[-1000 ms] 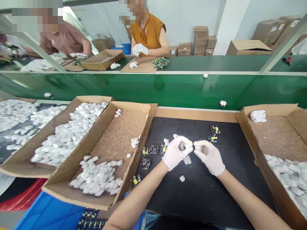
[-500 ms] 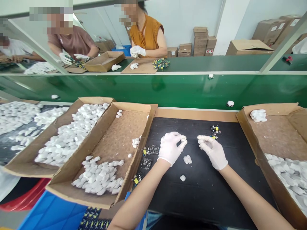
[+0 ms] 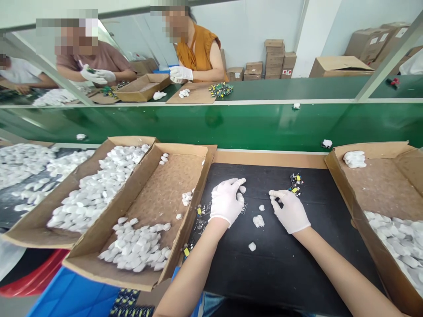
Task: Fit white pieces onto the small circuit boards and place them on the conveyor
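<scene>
My left hand (image 3: 227, 200), in a white glove, is above the left part of a black mat (image 3: 264, 273). Its thumb and forefinger are closed around a small white lump (image 3: 243, 189). The edge of a circuit board (image 3: 244, 208) shows beside the thumb; whether the hand touches it I cannot tell. My right hand (image 3: 291, 211), gloved too, has its fingers bent together; what they hold, if anything, is hidden. Between the hands lie a small white piece (image 3: 261, 207), a white clump (image 3: 258, 221) and a single lump (image 3: 252, 246).
Cardboard trays of white lumps stand left (image 3: 172, 176) and right (image 3: 380, 185). Boards with yellow parts lie by the right hand (image 3: 296, 178) and the left tray (image 3: 187, 252). Beyond runs a green belt (image 3: 251, 127) carrying a white-topped board (image 3: 326, 144). Co-workers (image 3: 201, 53) sit opposite.
My left hand has shifted left and my right hand slightly left and down. A small white piece now shows on the mat between them. Boards on the green belt moved right.
</scene>
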`<action>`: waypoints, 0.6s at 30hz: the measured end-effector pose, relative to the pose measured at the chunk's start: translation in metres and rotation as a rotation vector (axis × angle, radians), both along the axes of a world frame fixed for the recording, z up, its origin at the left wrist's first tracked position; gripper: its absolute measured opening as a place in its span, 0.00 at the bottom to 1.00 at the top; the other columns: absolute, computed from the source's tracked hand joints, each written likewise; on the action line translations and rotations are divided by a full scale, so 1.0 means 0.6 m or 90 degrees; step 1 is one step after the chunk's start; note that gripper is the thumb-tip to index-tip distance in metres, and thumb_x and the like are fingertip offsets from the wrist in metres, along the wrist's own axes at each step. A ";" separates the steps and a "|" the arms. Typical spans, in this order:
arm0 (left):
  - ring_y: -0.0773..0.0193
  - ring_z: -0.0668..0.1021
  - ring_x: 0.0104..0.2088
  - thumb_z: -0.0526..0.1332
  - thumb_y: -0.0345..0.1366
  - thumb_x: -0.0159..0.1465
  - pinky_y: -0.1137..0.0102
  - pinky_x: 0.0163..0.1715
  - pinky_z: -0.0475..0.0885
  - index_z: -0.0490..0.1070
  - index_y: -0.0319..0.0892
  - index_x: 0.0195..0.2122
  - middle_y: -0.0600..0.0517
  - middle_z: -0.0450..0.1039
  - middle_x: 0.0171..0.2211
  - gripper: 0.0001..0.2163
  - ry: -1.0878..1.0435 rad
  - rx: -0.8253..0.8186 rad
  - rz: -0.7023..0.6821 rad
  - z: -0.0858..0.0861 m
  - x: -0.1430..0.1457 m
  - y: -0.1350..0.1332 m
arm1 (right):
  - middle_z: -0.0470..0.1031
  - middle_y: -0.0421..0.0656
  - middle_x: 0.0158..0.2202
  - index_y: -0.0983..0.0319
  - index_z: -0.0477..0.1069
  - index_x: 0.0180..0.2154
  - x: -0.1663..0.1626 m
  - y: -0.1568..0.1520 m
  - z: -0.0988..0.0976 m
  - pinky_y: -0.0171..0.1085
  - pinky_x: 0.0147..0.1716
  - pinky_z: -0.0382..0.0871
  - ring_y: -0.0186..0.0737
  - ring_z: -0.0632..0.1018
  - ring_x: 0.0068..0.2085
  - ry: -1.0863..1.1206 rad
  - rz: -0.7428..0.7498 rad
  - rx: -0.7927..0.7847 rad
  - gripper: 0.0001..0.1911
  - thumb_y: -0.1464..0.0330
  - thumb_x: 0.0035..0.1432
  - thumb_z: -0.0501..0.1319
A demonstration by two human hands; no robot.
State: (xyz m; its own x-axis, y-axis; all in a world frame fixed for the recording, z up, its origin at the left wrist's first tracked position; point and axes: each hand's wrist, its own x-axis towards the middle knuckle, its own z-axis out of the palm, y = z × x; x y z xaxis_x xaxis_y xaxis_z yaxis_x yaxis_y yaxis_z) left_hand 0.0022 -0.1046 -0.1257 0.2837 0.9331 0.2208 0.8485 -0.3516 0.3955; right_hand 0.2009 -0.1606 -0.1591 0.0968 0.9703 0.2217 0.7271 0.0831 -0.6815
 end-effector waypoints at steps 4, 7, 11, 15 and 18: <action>0.50 0.73 0.45 0.60 0.32 0.57 0.55 0.46 0.65 0.73 0.47 0.45 0.49 0.74 0.45 0.14 0.024 -0.025 0.021 -0.010 0.003 0.003 | 0.76 0.47 0.36 0.59 0.76 0.38 0.004 0.003 0.001 0.46 0.40 0.69 0.47 0.75 0.38 -0.061 0.024 0.035 0.12 0.74 0.54 0.57; 0.52 0.75 0.42 0.61 0.32 0.57 0.57 0.45 0.65 0.73 0.45 0.38 0.50 0.76 0.40 0.08 0.013 -0.024 0.016 -0.014 0.007 0.003 | 0.77 0.45 0.34 0.59 0.74 0.39 0.001 0.003 0.000 0.45 0.38 0.70 0.44 0.75 0.34 0.015 0.052 0.059 0.11 0.73 0.53 0.57; 0.58 0.77 0.36 0.62 0.30 0.55 0.59 0.48 0.64 0.71 0.46 0.30 0.54 0.78 0.32 0.04 -0.009 -0.018 0.016 -0.011 0.011 0.001 | 0.76 0.43 0.32 0.59 0.72 0.40 -0.008 -0.003 0.003 0.44 0.35 0.70 0.42 0.73 0.30 0.056 0.055 0.082 0.12 0.73 0.53 0.58; 0.63 0.78 0.38 0.61 0.31 0.58 0.59 0.56 0.58 0.71 0.46 0.33 0.57 0.79 0.36 0.04 -0.164 0.050 -0.053 0.002 0.016 -0.009 | 0.75 0.43 0.33 0.57 0.72 0.37 -0.019 -0.016 0.019 0.43 0.34 0.70 0.39 0.72 0.28 0.130 0.042 0.125 0.07 0.69 0.55 0.60; 0.64 0.78 0.38 0.61 0.33 0.59 0.62 0.53 0.63 0.73 0.46 0.35 0.55 0.79 0.37 0.03 -0.294 0.078 -0.160 0.014 0.021 -0.023 | 0.74 0.44 0.36 0.56 0.73 0.35 -0.023 -0.027 0.037 0.43 0.35 0.70 0.39 0.73 0.30 0.281 0.065 0.108 0.05 0.65 0.55 0.61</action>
